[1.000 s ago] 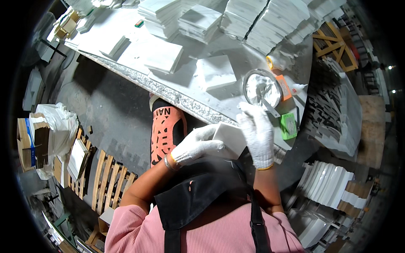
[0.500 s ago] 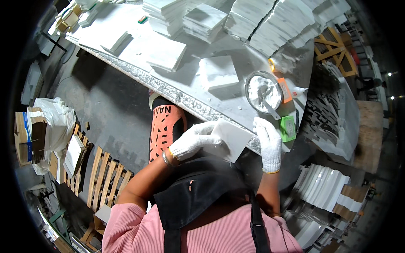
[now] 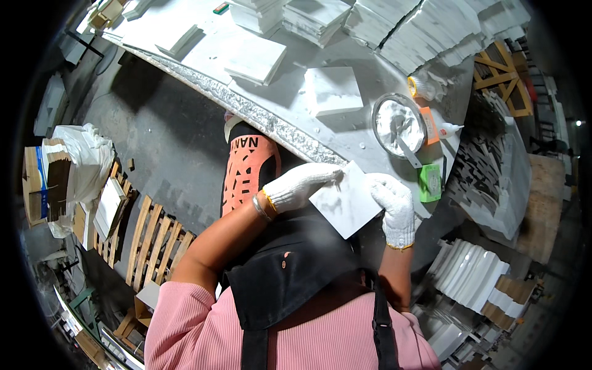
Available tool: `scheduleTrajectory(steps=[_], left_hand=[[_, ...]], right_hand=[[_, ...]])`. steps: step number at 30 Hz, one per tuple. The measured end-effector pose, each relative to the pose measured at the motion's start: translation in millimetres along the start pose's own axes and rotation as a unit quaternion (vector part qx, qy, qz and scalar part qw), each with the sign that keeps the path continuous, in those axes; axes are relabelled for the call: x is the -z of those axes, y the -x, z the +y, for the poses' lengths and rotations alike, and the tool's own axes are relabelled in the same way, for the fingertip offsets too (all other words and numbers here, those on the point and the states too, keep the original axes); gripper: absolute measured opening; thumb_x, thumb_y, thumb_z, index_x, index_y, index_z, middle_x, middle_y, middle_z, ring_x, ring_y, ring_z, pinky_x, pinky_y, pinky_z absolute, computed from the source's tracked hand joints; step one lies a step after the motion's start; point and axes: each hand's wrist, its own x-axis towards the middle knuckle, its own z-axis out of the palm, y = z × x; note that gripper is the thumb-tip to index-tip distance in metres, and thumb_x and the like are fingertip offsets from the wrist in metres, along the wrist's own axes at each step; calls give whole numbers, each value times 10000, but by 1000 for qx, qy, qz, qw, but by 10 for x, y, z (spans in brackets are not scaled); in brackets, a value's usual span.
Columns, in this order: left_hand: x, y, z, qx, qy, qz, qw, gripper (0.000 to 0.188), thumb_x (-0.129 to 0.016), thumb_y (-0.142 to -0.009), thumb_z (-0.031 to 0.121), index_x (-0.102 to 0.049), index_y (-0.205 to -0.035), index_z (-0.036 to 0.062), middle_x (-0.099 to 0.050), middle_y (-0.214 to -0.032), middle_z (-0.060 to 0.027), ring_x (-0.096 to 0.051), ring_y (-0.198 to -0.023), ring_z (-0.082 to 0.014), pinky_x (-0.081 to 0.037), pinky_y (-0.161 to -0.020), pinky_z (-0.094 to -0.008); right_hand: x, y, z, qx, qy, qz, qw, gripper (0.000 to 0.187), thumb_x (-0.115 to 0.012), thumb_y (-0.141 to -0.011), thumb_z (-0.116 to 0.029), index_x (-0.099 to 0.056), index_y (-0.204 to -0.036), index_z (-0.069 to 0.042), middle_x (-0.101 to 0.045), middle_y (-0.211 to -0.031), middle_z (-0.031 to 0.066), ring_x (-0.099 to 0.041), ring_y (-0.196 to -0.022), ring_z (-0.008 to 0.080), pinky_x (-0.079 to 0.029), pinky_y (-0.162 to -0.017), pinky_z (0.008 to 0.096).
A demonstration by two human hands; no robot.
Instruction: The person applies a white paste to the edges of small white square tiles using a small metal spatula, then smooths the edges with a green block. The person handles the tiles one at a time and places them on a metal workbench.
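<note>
A square white marble tile (image 3: 346, 202) with grey veining is held in front of my body, just off the table's near edge. My left hand (image 3: 302, 187), in a white knit glove, grips its upper left edge. On the opposite side, my gloved right hand (image 3: 393, 208) has its fingers closed over the right edge; the fingertips are partly hidden. Beyond the right hand a round bowl (image 3: 399, 126) of white paste stands on the table, a putty knife (image 3: 408, 152) resting in it. A green box (image 3: 430, 183) lies beside the bowl.
Stacked marble tiles (image 3: 254, 58) and a smaller pile (image 3: 333, 90) occupy the stone-topped table (image 3: 345, 137). An orange box (image 3: 429, 125), a small white bottle (image 3: 450, 130) and a crumpled white glove (image 3: 425, 88) lie near the bowl. Wooden pallets (image 3: 154, 246) rest on the floor at left.
My right hand has come from beside the bowl onto the tile's right edge. The tile now shows its veined face more squarely. The whole view has shifted slightly.
</note>
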Motion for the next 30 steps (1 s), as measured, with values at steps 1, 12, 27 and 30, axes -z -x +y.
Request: scheduleTrajectory(steps=[1, 12, 27, 30], left_hand=[[15, 0, -7, 17, 32, -28, 999, 477, -694, -917, 239, -589, -1315, -1, -660, -1163, -46, -617, -1025, -131, -507, -866, -290], [-3, 140, 107, 66, 125, -127, 982, 716, -687, -877, 158, -378, -1504, 6, -572, -1367, -109, -605, -1158, -199, -524, -938, -355], [-109, 130, 80, 76, 130, -111, 982, 796, -701, -860, 160, -311, -1542, 26, -536, -1411, -61, -555, -1224, -160, -477, -978, -327], [-190, 150, 148, 68, 120, -88, 986, 764, -676, -852, 151, -342, -1528, 28, -549, -1384, -48, -566, -1177, -151, -480, -943, -314]], right_hand=[[12, 7, -2, 9, -11, 3, 1000, 234, -636, -915, -63, -692, -1092, 79, -713, -1000, 79, -641, -924, 119, -499, -853, 264], [193, 10, 313, 68, -52, 132, 988, 285, -632, -889, -70, -660, -1127, 85, -700, -1020, 106, -659, -931, 164, -509, -884, 287], [113, 100, 320, 2, -148, 110, 983, 404, -663, -869, -99, -585, -1212, 100, -683, -1049, 119, -665, -929, 163, -535, -832, 279], [71, 80, 305, -10, -177, 112, 978, 353, -647, -886, -96, -598, -1181, 91, -683, -1020, 106, -660, -901, 150, -528, -801, 267]])
